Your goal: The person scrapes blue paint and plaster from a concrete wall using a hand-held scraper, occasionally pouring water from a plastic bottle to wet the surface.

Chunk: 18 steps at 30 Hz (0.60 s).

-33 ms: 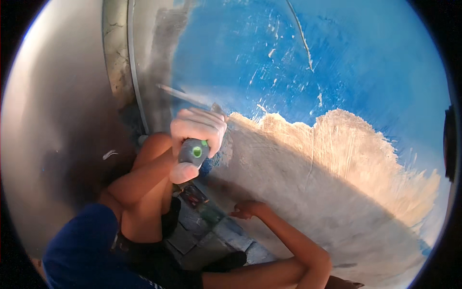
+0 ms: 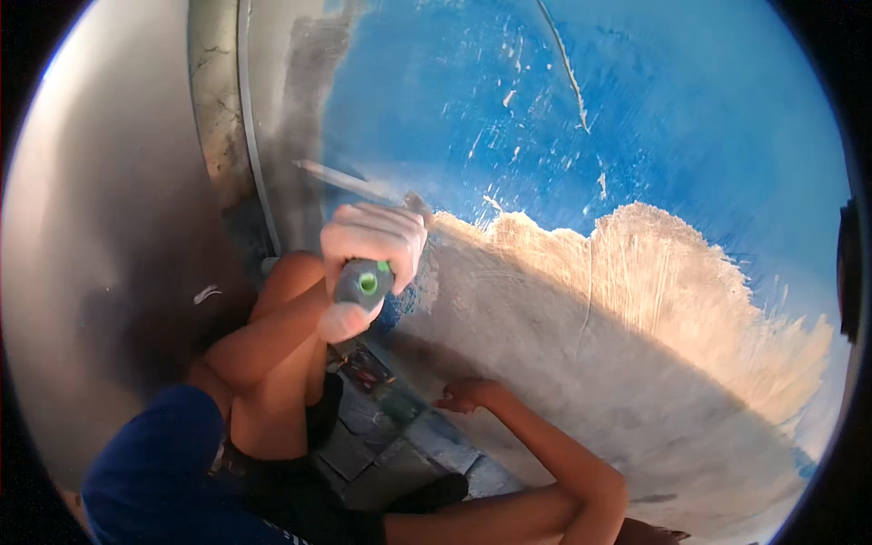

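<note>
My left hand, pale with dust, grips the dark grey handle with green parts of a scraping tool. Its long pale blade reaches up-left along the wall, level with the lower part of the blue paint. Beneath the ragged paint edge is a bare, beige-grey patch of wall. My right hand is lower, beside the shadowed wall, with fingers loosely apart and nothing visible in them.
A smooth grey surface curves along the left, beside a cracked strip and a vertical pale edge. My bent legs are below me on grey floor tiles. A dark object shows at the far right rim.
My left hand and the tool have shifted very slightly left, and the thumb a little upward. My right arm looks almost unmoved.
</note>
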Motion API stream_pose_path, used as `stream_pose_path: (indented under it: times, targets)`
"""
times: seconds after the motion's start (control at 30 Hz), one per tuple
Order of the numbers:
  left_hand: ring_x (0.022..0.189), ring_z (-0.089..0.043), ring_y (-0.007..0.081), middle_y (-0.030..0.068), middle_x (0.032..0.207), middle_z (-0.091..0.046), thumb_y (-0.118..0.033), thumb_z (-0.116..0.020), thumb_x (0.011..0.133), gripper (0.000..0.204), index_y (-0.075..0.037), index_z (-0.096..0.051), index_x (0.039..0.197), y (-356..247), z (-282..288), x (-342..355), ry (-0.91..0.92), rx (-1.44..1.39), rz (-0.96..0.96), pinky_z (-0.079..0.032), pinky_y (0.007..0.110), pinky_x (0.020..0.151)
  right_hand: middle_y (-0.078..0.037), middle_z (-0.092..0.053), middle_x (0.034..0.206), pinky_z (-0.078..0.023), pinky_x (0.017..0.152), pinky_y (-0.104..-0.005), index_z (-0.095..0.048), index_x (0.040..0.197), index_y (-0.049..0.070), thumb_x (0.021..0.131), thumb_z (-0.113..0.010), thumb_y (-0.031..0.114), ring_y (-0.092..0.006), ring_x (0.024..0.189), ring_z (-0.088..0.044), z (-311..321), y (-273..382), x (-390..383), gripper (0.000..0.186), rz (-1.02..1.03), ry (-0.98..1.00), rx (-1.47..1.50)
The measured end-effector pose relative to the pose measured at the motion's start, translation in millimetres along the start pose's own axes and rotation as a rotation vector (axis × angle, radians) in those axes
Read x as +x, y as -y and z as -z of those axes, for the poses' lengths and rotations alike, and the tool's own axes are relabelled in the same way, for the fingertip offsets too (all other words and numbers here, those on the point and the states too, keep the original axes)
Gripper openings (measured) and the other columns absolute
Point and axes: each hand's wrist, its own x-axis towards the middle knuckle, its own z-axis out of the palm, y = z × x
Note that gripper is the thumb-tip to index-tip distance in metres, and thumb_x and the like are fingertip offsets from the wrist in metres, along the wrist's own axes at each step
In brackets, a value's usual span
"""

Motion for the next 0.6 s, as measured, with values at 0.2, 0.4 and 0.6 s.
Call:
stream_pose_path:
  times: [0.2, 0.4, 0.6]
  targets:
    - [0.041, -0.04, 0.0198, 0.0082, 0.05, -0.044, -0.064, -0.039, 0.089, 0.068, -0.003, -0.042, 0.06, 4.5, 6.6, 3.0, -0.103, 0.001, -0.175, -0.031, 0.032, 0.043, -0.011, -0.064, 0.068, -0.052, 0.064, -0.038, -0.066, 0.081, 0.001, 0.094, -0.04, 0.056, -0.0236, 0.065, -0.064, -1.5, -1.0, 10.4, 0.063, -0.013, 0.03, 0.013]
    - [0.041, -0.042, 0.0189, 0.0052, 0.049, -0.044, -0.066, -0.035, 0.09, 0.071, -0.005, -0.04, 0.053, 33.1, 6.2, -13.2, 0.027, 0.218, -0.077, -0.03, 0.032, 0.043, -0.015, -0.066, 0.077, -0.053, 0.066, -0.0403, -0.067, 0.082, -0.002, 0.092, -0.044, 0.056, -0.0258, 0.068, -0.065, -2.3, -2.1, 25.5, 0.063, -0.021, 0.071, -0.066]
    - [0.042, -0.04, 0.0203, 0.0074, 0.05, -0.041, -0.074, -0.039, 0.085, 0.073, -0.004, -0.045, 0.064, 23.1, -2.5, -10.5, -0.09, 0.066, -0.111, -0.033, 0.034, 0.044, -0.012, -0.064, 0.065, -0.052, 0.067, -0.0401, -0.065, 0.069, 0.002, 0.094, -0.039, 0.055, -0.0261, 0.062, -0.064, -15.3, -21.6, 33.7, 0.065, 0.005, 0.005, -0.009]
